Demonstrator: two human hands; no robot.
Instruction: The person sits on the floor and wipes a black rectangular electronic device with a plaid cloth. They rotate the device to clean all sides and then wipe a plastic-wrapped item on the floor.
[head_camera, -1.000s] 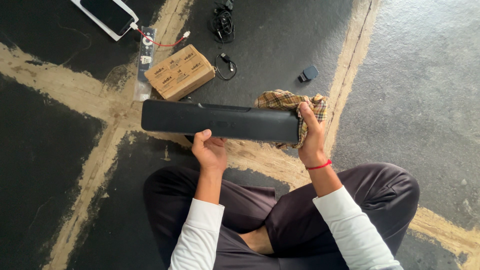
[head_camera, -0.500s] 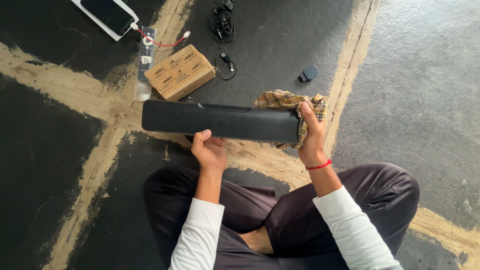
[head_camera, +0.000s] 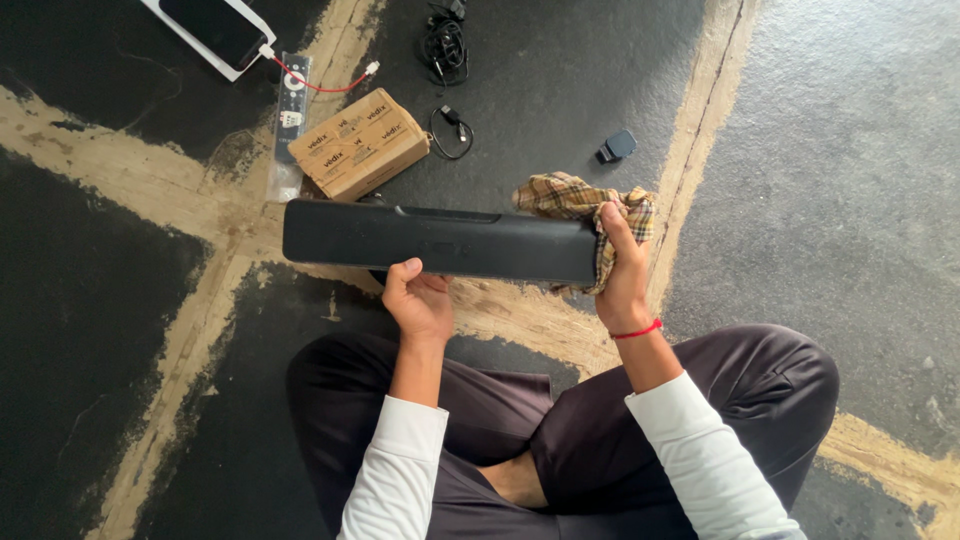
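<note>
I hold a long black bar-shaped speaker (head_camera: 440, 242) level above the floor, in front of my crossed legs. My left hand (head_camera: 418, 300) grips its lower edge near the middle from below. My right hand (head_camera: 622, 270) clasps a plaid yellow-brown cloth (head_camera: 580, 205) wrapped over the bar's right end. The cloth bunches up behind that end.
On the dark floor beyond the bar lie a brown cardboard box (head_camera: 358, 142), a bagged remote (head_camera: 291, 110), a white-cased phone (head_camera: 215, 30) on a red-white cable, a coiled black cable (head_camera: 450, 130), a cable bundle (head_camera: 445, 45) and a small black adapter (head_camera: 617, 147).
Almost nothing: the cloth's bunched top has shifted slightly at the bar's right end. Both hands keep their grips.
</note>
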